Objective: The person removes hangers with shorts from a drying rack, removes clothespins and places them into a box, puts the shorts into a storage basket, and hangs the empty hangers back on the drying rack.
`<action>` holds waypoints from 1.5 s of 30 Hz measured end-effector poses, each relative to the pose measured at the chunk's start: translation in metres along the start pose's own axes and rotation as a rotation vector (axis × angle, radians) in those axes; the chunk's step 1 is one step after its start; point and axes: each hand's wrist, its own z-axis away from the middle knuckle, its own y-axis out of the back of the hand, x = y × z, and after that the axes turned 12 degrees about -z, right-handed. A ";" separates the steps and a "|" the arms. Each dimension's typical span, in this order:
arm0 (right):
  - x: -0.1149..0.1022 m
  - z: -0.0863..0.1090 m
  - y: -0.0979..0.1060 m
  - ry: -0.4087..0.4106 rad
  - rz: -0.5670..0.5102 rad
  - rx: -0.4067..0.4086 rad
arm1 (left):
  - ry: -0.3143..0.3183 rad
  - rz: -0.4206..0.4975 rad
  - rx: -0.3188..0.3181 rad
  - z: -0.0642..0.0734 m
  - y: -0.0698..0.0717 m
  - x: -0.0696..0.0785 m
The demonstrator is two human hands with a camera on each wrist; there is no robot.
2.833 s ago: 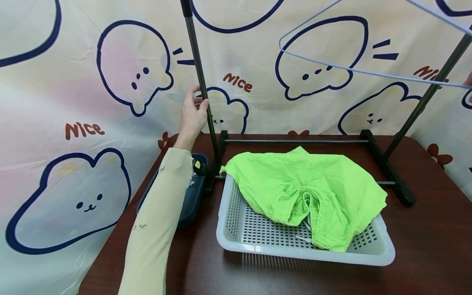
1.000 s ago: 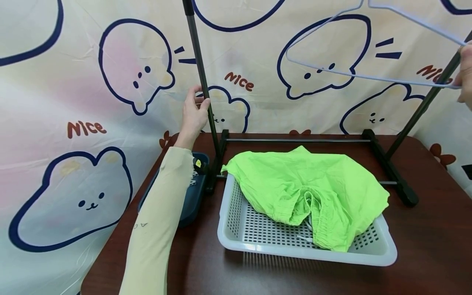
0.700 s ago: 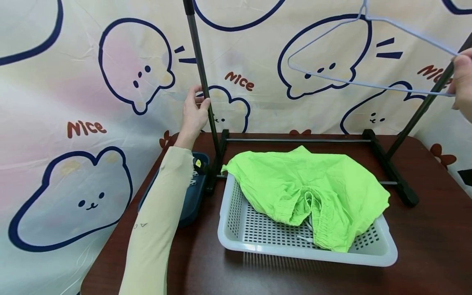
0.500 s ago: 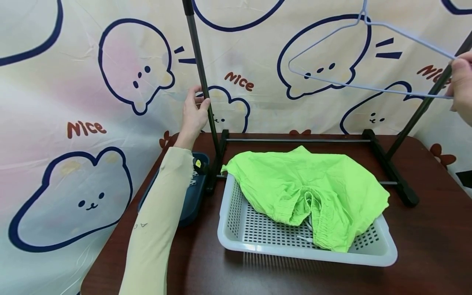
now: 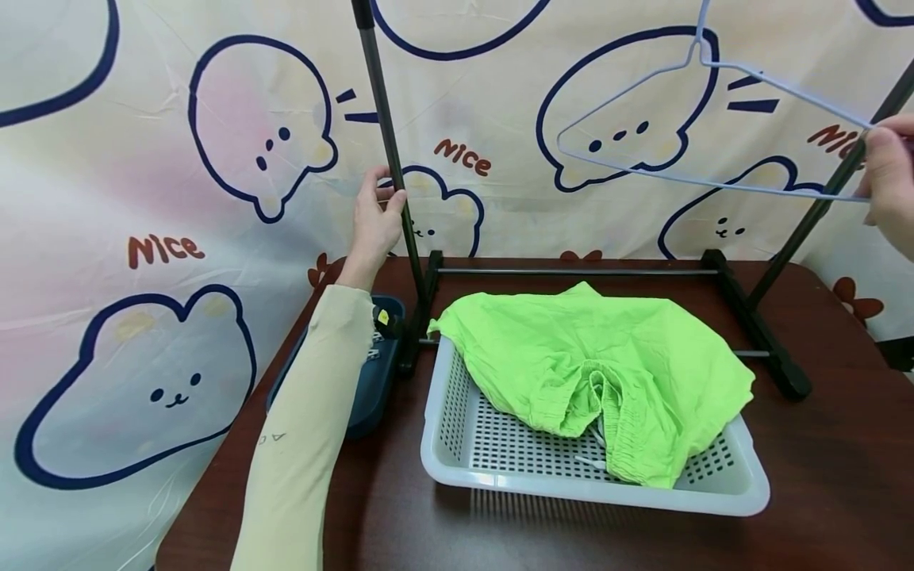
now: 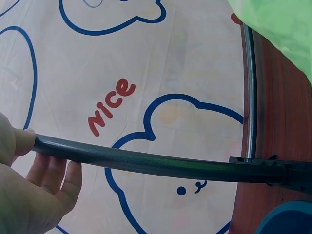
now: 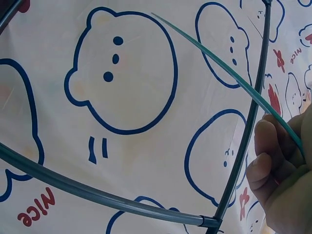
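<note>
My left hand holds the left upright pole of a dark clothes rack. In the left wrist view its thumb lies on one side of the pole and its fingers on the other. At the far right my right hand grips one end of a thin pale blue clothes hanger, raised in front of the rack's right pole. The hanger's hook runs out of the top of the head view. The right wrist view shows the hanger passing into the curled fingers of that hand.
Bright green shorts lie spread over a pale perforated plastic basket on the dark wooden table. A dark blue tray with small items stands left, partly behind my sleeve. The rack's feet stand behind the basket.
My right hand has come into view from the right with the hanger and moved slightly down and left. More of the hanger's neck shows. The left hand stays on the pole.
</note>
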 end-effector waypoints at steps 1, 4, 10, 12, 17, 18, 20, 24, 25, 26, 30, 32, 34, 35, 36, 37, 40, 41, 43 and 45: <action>-0.001 0.001 0.000 0.008 0.003 0.001 | 0.001 -0.002 -0.001 0.000 0.000 0.000; 0.000 0.001 -0.001 0.050 0.021 0.006 | 0.003 -0.005 -0.002 0.001 0.001 0.002; 0.003 0.004 -0.004 0.069 0.021 0.014 | -0.011 -0.004 0.008 0.001 0.001 0.001; 0.004 0.005 -0.004 0.055 0.014 0.010 | -0.013 -0.007 0.009 0.002 0.001 0.001; 0.005 0.006 -0.006 0.044 -0.003 0.021 | -0.011 -0.021 0.011 0.002 0.001 0.000; 0.005 0.007 -0.006 0.044 -0.003 0.024 | -0.009 -0.025 0.011 0.003 0.001 -0.001; 0.005 0.008 -0.007 0.059 0.000 0.026 | -0.005 -0.031 0.002 0.004 0.001 -0.002; 0.001 0.012 -0.008 0.088 0.012 0.001 | -0.002 -0.076 -0.033 0.008 0.002 -0.006; 0.001 0.013 -0.009 0.092 0.015 -0.009 | -0.005 -0.085 -0.040 0.010 0.002 -0.007; 0.000 0.014 -0.009 0.091 0.015 -0.020 | -0.009 -0.093 -0.043 0.011 0.002 -0.007; -0.002 0.016 -0.011 0.063 -0.006 -0.040 | -0.009 -0.093 -0.033 0.016 0.003 -0.006; -0.002 0.018 -0.011 0.056 -0.029 -0.030 | -0.006 -0.091 -0.017 0.019 0.004 -0.004; -0.001 0.021 -0.010 0.057 -0.059 -0.006 | -0.005 -0.101 0.000 0.023 0.005 -0.002; 0.000 0.023 -0.009 0.052 -0.063 0.007 | -0.008 -0.108 0.009 0.024 0.006 -0.002; 0.001 0.024 -0.008 0.050 -0.074 0.016 | -0.014 -0.118 0.018 0.026 0.007 0.000; 0.002 0.026 -0.007 0.047 -0.077 0.023 | -0.022 -0.128 0.026 0.028 0.008 0.001; 0.005 0.031 -0.004 0.021 -0.090 0.028 | -0.064 -0.162 0.042 0.034 0.011 0.003; 0.007 0.033 -0.003 0.018 -0.082 0.026 | -0.080 -0.175 0.044 0.036 0.012 0.004; 0.011 0.035 -0.003 0.012 -0.085 0.030 | -0.117 -0.194 0.039 0.041 0.013 0.005; 0.018 0.039 -0.005 0.018 -0.098 0.039 | -0.155 -0.214 0.022 0.047 0.014 0.006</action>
